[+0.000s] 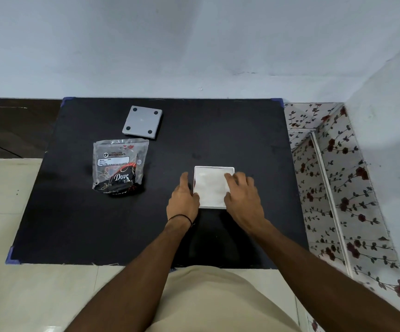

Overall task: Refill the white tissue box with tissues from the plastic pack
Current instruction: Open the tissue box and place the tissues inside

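The white tissue box (212, 185) stands open on the black table, with white tissues filling its top. My left hand (182, 202) rests against the box's left side, fingers along its wall. My right hand (242, 200) lies on the box's right part, its fingers spread flat over the tissues. The plastic pack (119, 166), clear with black and red print, lies flat to the left of the box and looks mostly empty. The box's grey lid (142, 122), underside up with four dark pads, lies beyond the pack.
The black table (254, 140) has blue corner guards and stands against a pale wall. A floral-patterned ledge (333, 178) runs along its right side. Pale floor tiles lie to the left and in front.
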